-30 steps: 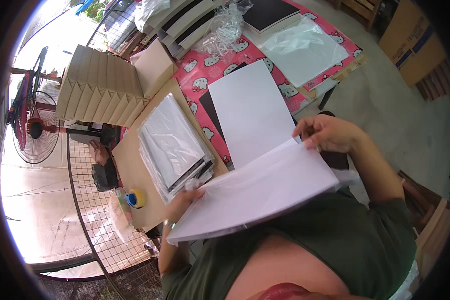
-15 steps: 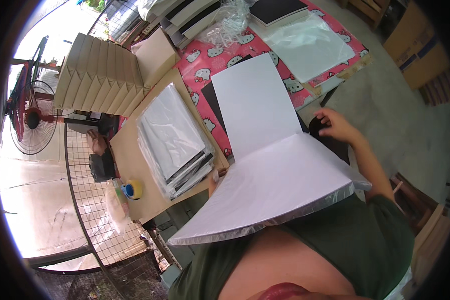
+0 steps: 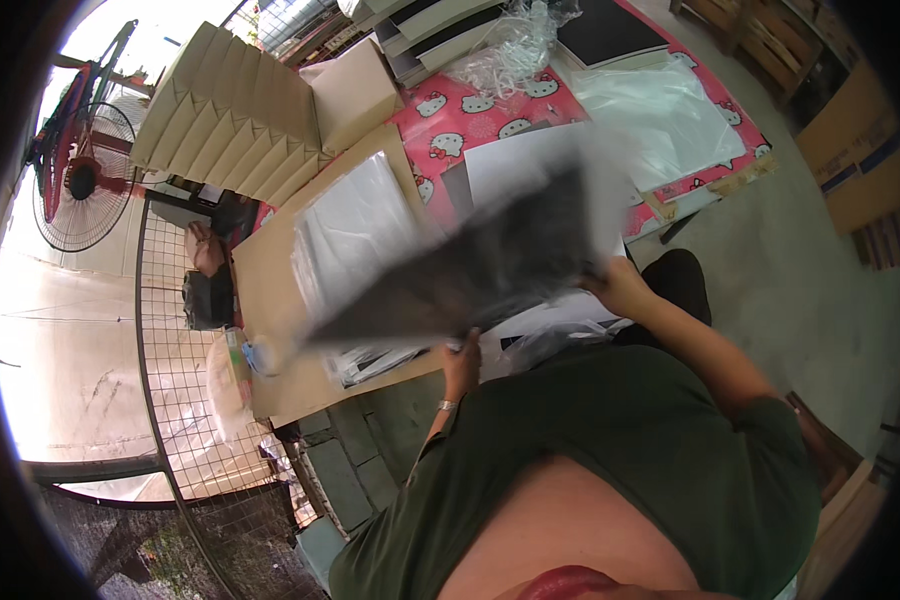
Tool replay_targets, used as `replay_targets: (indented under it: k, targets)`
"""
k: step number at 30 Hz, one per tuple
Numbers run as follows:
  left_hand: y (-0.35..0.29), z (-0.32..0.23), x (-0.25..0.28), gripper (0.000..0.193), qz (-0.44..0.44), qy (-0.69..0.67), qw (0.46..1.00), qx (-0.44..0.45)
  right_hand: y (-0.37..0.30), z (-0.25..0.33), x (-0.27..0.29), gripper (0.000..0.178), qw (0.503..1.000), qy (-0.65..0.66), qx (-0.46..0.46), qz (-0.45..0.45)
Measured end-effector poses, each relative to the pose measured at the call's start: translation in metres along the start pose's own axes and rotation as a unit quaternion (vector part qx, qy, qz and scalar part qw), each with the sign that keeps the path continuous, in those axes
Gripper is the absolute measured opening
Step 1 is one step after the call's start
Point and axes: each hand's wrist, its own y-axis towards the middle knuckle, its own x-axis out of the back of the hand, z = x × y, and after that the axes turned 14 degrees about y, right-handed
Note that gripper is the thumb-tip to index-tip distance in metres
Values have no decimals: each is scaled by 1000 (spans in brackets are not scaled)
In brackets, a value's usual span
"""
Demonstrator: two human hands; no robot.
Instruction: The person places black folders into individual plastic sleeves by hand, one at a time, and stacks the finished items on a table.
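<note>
A flat black packet of sheets (image 3: 470, 275), smeared by motion, is tilted up in front of me, with a pale area at its right. My left hand (image 3: 460, 368) is closed on its lower edge. At the right end my right hand (image 3: 620, 288) grips it too; part of the fingers is behind the edge. Beneath it, near my lap, lie white sheets and crumpled clear plastic (image 3: 555, 342). A white sheet (image 3: 510, 165) on the table is partly covered by the packet. To the left, a stack of plastic-wrapped white packets (image 3: 355, 225) rests on brown board (image 3: 270, 300).
Tall brown paper-wrapped stacks (image 3: 240, 115) stand at the back left. Black-and-white stacks, a plastic tangle (image 3: 515, 45) and a clear-wrapped white packet (image 3: 660, 120) lie on the pink table cover (image 3: 445, 110). A fan (image 3: 82, 180) stands left, a cardboard box (image 3: 860, 150) right.
The large white pack spread over my lap no longer shows that way; a black face is now turned up, higher and farther left. My right hand has come in to grip its edge.
</note>
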Motion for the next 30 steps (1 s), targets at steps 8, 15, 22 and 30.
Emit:
replay_targets:
  k: [8,15,22,30]
  targets:
    - [88,-35,138,42,-257,-64,964,-6,169,14,-143,45,972,213,-101,-2]
    - [87,36,258,67,-440,193,871,101,176,52,-223,41,970,74,-98,211]
    - [7,-112,87,40,-20,-66,974,-214,123,78,-148,80,902,345,-11,261]
    - [-13,-185,9,41,210,-342,904,-148,100,95,-22,33,889,443,11,116]
